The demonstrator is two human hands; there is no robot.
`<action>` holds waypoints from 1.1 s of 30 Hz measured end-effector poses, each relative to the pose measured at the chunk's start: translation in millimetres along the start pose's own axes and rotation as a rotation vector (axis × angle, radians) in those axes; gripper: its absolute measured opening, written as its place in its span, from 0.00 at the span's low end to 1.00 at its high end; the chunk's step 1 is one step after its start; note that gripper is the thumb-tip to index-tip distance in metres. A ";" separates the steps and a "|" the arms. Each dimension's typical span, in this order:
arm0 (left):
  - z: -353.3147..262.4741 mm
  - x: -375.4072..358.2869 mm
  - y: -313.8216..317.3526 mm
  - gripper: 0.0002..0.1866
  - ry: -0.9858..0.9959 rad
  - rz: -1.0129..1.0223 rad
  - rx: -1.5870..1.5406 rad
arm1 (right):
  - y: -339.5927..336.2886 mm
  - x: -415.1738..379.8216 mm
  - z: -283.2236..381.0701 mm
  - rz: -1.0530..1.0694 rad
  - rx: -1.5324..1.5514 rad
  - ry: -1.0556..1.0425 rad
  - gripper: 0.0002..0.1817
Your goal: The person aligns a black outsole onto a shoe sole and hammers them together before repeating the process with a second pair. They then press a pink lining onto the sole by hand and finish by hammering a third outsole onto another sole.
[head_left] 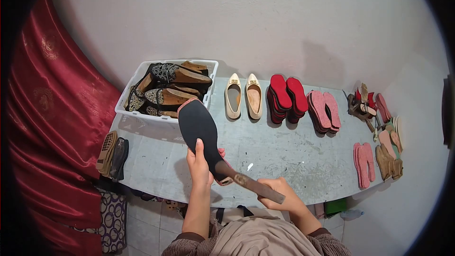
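My left hand (199, 167) is wrapped round a shoe (198, 122) turned sole up, its thumb pressed on the flat black sole. Pinkish edging shows at the shoe's toe, which points up and left over the table. My right hand (278, 194) grips a long brown bar-like tool (253, 186), possibly a hammer; I cannot tell its exact kind. The tool's darker far end overlaps the shoe's heel in this view, and its near end sticks out past my right fingers.
A white plastic basket (166, 119) holds several black decorated shoes. Cream flats (232, 98), red soles (280, 92) and pink soles (318, 109) line the table's (265, 147) back. More soles (109, 154) lie left; tools (365, 109) and pieces are right. A red curtain (57, 128) hangs left.
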State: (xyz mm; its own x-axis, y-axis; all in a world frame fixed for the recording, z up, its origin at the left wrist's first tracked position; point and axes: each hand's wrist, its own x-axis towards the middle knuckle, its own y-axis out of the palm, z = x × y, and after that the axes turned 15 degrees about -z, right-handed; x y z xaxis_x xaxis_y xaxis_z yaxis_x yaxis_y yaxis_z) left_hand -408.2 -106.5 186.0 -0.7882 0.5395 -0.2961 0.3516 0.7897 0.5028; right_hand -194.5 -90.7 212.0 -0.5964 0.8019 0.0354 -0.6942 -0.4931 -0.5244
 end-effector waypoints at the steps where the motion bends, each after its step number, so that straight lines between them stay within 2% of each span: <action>1: -0.7 -2.6 1.2 0.17 -0.023 0.009 -0.034 | 5.9 2.0 -3.6 -0.096 -0.011 -0.024 0.14; 2: 3.1 -0.6 -0.7 0.17 -0.023 0.010 -0.034 | 7.6 3.9 -5.8 -0.097 -0.011 -0.025 0.14; 4: 9.4 3.8 -2.6 0.16 0.100 0.075 0.077 | 8.6 8.5 -7.4 -0.139 -0.083 -0.022 0.12; 5: 8.4 3.5 -4.1 0.15 0.039 0.074 0.000 | 6.7 9.7 -5.6 -0.140 -0.085 -0.030 0.12; 8: 17.0 6.8 -4.2 0.13 0.145 0.006 -0.020 | 3.6 2.4 -1.6 -0.173 0.065 -0.052 0.11; 11: 10.2 -12.1 2.1 0.14 0.088 0.068 0.118 | 4.5 7.5 4.1 -0.282 0.071 -0.087 0.10; 14: 47.9 0.6 -12.7 0.11 0.079 0.159 0.187 | 6.6 12.8 6.3 -0.298 0.029 -0.121 0.08; 17: 51.0 -6.9 -10.9 0.11 0.099 0.250 0.281 | 12.2 21.3 3.4 -0.299 -0.010 -0.140 0.07; 24: 42.9 -13.5 -11.0 0.13 0.066 0.219 0.327 | 11.0 13.9 7.5 -0.249 0.081 -0.106 0.09; 26: 18.7 -28.6 4.4 0.13 -0.064 0.235 0.250 | 9.8 17.5 8.5 -0.275 -0.080 -0.151 0.11; 29: 53.1 -9.7 -14.3 0.12 0.058 0.204 0.323 | 1.1 15.9 11.5 -0.269 0.071 -0.179 0.11; 30: 50.7 -13.3 -13.6 0.12 0.052 0.204 0.328 | 3.3 15.0 10.9 -0.269 0.072 -0.171 0.11; 32: 40.0 -21.3 -8.3 0.08 0.169 0.251 0.302 | 11.2 19.3 8.0 -0.330 0.086 -0.111 0.12; 33: 14.8 -38.4 4.6 0.05 0.021 0.280 0.222 | 13.7 23.8 4.1 -0.364 0.050 -0.152 0.12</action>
State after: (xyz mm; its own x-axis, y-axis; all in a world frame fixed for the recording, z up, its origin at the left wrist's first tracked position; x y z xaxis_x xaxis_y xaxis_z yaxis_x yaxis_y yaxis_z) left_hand -368.8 -119.3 187.7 -0.6548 0.7400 -0.1539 0.6549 0.6571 0.3733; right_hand -219.9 -79.7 209.1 -0.3582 0.8702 0.3384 -0.8876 -0.2049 -0.4126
